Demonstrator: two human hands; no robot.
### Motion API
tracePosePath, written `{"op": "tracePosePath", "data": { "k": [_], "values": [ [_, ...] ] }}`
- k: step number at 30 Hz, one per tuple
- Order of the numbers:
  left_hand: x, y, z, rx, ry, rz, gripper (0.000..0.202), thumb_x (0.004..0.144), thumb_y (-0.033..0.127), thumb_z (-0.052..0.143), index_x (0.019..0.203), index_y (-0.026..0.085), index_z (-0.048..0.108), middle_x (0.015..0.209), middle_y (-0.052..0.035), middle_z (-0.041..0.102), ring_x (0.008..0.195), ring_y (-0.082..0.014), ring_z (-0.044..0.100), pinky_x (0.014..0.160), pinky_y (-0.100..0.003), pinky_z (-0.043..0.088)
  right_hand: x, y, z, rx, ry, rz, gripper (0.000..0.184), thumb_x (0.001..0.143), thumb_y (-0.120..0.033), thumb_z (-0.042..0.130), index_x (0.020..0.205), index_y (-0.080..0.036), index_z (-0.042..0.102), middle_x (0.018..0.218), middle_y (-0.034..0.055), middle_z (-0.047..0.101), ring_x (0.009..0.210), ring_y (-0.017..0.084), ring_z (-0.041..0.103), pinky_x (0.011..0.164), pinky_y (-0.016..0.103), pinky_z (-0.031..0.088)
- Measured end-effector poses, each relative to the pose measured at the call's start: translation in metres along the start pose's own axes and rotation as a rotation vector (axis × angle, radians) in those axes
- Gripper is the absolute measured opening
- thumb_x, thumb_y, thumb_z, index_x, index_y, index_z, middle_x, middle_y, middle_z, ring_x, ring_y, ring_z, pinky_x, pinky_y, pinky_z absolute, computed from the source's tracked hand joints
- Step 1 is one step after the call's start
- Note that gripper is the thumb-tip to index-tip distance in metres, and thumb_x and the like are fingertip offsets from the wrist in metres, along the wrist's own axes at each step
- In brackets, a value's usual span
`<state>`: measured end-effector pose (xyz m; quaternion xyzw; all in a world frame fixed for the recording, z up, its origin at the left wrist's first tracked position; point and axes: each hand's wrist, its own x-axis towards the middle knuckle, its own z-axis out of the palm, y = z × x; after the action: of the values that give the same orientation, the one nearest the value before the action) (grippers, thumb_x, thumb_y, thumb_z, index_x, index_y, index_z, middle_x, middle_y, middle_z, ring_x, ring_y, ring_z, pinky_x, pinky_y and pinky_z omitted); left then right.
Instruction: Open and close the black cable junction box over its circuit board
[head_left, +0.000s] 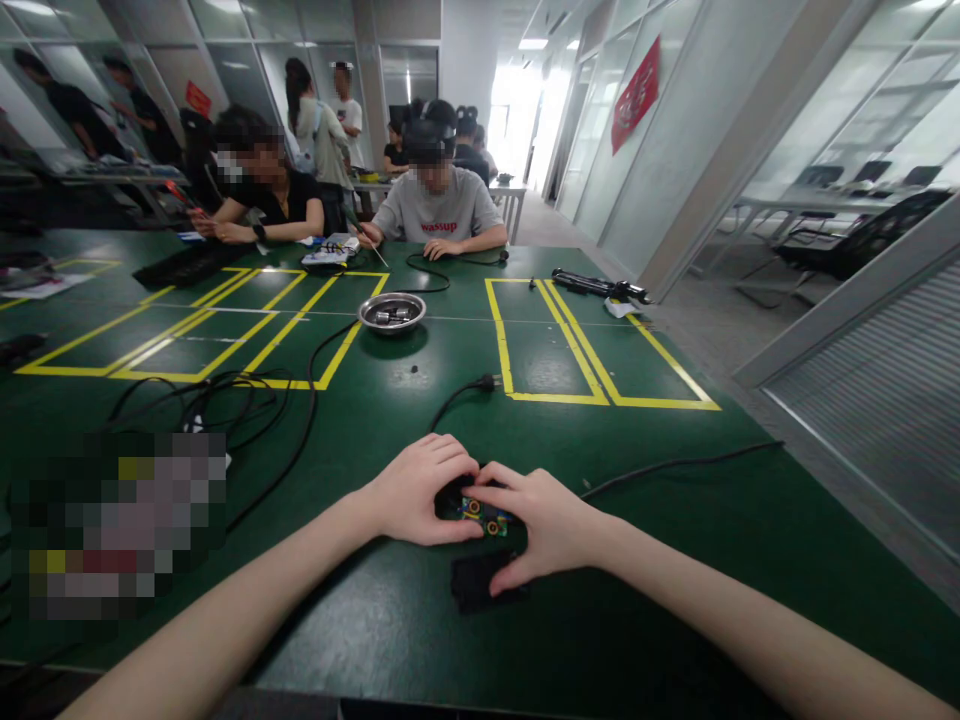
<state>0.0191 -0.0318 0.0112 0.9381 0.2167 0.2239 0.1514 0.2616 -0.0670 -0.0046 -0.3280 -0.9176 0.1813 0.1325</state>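
A small circuit board (484, 516) with two copper-coloured ring coils lies between my hands, close to the table surface. My left hand (424, 492) curls around its left side, with the thumb along the near edge and the fingers over the far side. From the right, my right hand (559, 522) reaches over the board with its fingers at the far edge. Its thumb is lower, at a black plastic cover (471, 584) on the table just nearer to me. Dark material beneath the board is partly hidden by my fingers.
A metal bowl (391, 313) with metal parts stands ahead. A black cable with a plug (487, 383) lies beyond my hands; more cables (225, 400) coil at left. Yellow tape (562, 400) marks the green table. A co-worker (442, 205) sits opposite. A black tool-like object (600, 287) lies far right.
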Motion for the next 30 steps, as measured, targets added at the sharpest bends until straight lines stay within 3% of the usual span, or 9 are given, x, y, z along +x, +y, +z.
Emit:
{"op": "tracePosePath", "data": {
  "k": [3,7,14,18,22,30],
  "values": [
    [-0.001,0.001,-0.002,-0.009,-0.068,0.0,0.045,0.085,0.059,0.07,0.099,0.017,0.064,0.094,-0.0088,0.069,0.089,-0.0238,0.061,0.08,-0.036,0.053,0.002,-0.004,-0.001,-0.055,0.016,0.048,0.094,0.061,-0.071,0.086,0.137,-0.02,0.062,0.13,0.0132,0.063,0.093,0.028,0.074,0.076,0.038,0.059],
    [-0.002,-0.001,-0.002,0.077,-0.054,-0.026,0.044,0.083,0.051,0.074,0.109,0.016,0.067,0.119,-0.0135,0.072,0.114,-0.0324,0.059,0.094,-0.045,0.055,0.004,0.005,-0.006,-0.121,0.083,0.176,0.096,0.06,-0.071,0.085,0.138,-0.02,0.061,0.134,0.0146,0.06,0.083,0.027,0.074,0.076,0.043,0.06],
    [-0.009,-0.003,0.002,0.129,-0.038,-0.073,0.042,0.096,0.039,0.062,0.132,0.018,0.063,0.132,-0.0138,0.069,0.126,-0.0313,0.059,0.104,-0.049,0.054,0.001,0.007,0.003,-0.092,0.182,0.213,0.072,0.073,-0.054,0.08,0.133,-0.019,0.063,0.135,0.0147,0.06,0.085,0.026,0.075,0.076,0.043,0.062],
    [-0.025,-0.003,0.005,0.134,0.052,-0.06,0.021,0.101,0.024,0.054,0.117,0.019,0.067,0.135,-0.0133,0.066,0.13,-0.0277,0.058,0.107,-0.046,0.053,-0.002,0.006,0.005,-0.066,0.223,0.166,0.062,0.077,-0.044,0.077,0.132,-0.019,0.061,0.135,0.0143,0.061,0.091,0.026,0.075,0.076,0.038,0.062],
    [-0.026,-0.003,0.003,0.094,0.042,-0.092,0.012,0.098,0.024,0.059,0.106,0.019,0.068,0.122,-0.0131,0.066,0.11,-0.0239,0.065,0.089,-0.036,0.058,0.001,0.003,0.003,-0.034,0.236,0.181,0.057,0.075,-0.039,0.076,0.126,-0.021,0.06,0.13,0.0126,0.063,0.088,0.024,0.074,0.073,0.036,0.061],
    [-0.017,-0.006,-0.005,0.041,-0.072,-0.11,0.015,0.102,0.024,0.05,0.102,0.018,0.064,0.09,-0.005,0.066,0.079,-0.0171,0.065,0.069,-0.027,0.051,-0.002,0.003,-0.004,0.056,0.196,0.152,0.055,0.079,-0.028,0.073,0.131,-0.024,0.057,0.122,0.0082,0.069,0.096,0.023,0.073,0.081,0.035,0.06]
  ]
}}
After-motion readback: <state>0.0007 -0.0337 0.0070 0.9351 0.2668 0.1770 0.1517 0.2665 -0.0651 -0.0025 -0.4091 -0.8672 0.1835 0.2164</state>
